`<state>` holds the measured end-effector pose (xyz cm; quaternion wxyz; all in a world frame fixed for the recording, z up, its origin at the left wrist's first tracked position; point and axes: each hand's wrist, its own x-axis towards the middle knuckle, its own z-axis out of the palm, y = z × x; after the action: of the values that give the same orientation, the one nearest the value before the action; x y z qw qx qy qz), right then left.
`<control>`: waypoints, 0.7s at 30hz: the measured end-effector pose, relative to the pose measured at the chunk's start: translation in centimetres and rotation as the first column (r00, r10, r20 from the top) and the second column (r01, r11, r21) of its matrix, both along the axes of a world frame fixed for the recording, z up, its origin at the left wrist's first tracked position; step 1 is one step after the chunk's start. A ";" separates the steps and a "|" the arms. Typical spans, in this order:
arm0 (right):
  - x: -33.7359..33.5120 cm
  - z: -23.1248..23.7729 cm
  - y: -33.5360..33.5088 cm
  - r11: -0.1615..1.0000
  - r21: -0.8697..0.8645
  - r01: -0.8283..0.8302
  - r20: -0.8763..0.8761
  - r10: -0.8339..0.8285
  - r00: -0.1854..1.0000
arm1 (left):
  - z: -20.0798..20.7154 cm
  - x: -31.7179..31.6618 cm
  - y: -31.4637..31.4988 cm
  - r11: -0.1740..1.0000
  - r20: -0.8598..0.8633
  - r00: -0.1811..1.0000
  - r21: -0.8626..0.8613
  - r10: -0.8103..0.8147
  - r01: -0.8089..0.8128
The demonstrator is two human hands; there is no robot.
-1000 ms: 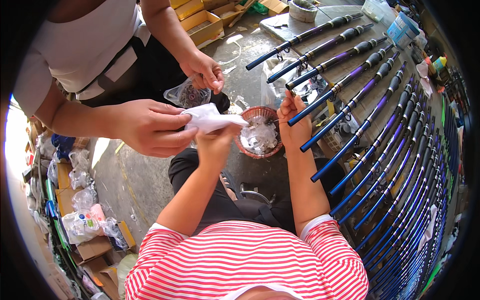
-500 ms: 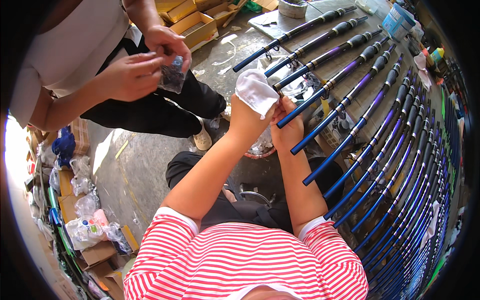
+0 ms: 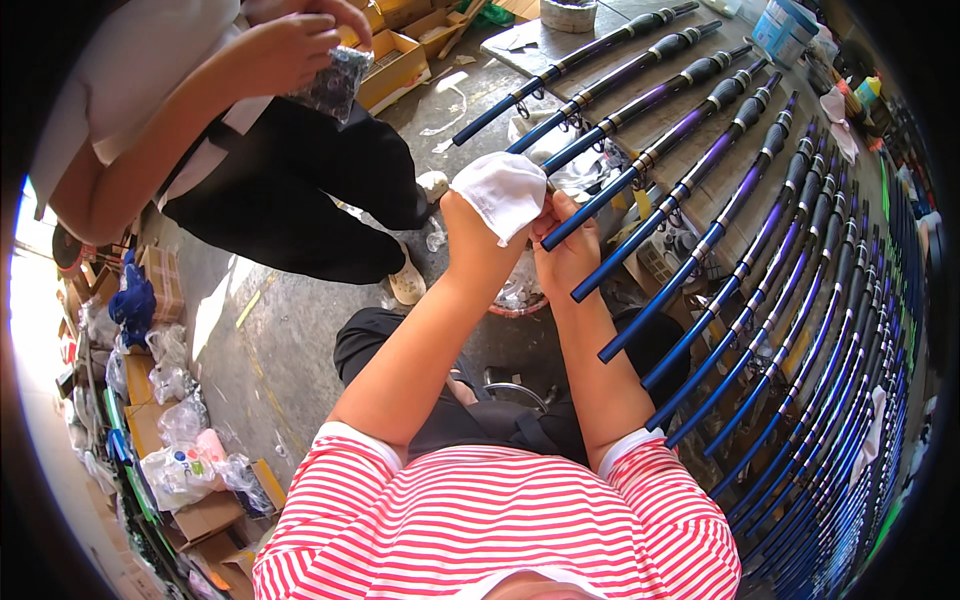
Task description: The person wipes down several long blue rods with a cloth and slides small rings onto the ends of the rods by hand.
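A white cloth (image 3: 503,190) drapes over my left hand (image 3: 462,225) and hides most of its fingers. Beside it, my right hand (image 3: 570,248) has its thumb up and its fingers bent inward, closed on something too small and covered to name. The two hands meet in front of me, close to the lower ends of several blue fishing rods (image 3: 625,182). One rod's blue end crosses in front of my right hand in the picture; I cannot tell whether they touch.
Rods with black grips line the right side, on a grey table (image 3: 518,45). A blue-labelled bucket (image 3: 783,32) stands at the back. Another person at the far left holds a clear plastic bag (image 3: 338,85). Cardboard boxes (image 3: 400,70) and plastic bags (image 3: 180,470) sit around the floor.
The other person has moved up and left in the picture with the plastic bag. My hands and the cloth have shifted slightly left and stay together.
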<state>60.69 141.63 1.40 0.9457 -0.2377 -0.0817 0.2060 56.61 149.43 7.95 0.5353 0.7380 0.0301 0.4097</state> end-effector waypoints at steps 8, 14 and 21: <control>0.2 -0.9 -0.5 0.998 0.039 -0.048 -0.016 0.049 0.999 | 0.5 -0.5 1.5 0.844 -0.036 0.999 0.537 0.023 0.000; 0.1 -1.3 -0.2 0.996 0.076 -0.041 0.031 0.039 0.999 | 1.5 -0.1 2.3 0.456 -0.013 1.000 0.890 0.008 0.008; -0.1 -0.5 -0.2 1.000 0.029 0.003 0.028 -0.003 1.000 | 0.4 0.4 1.5 0.762 0.013 1.000 0.647 0.023 -0.026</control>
<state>60.61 141.45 0.89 0.9482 -0.2268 -0.0977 0.2000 56.99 150.92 8.30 0.2429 0.8760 -0.1044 0.4033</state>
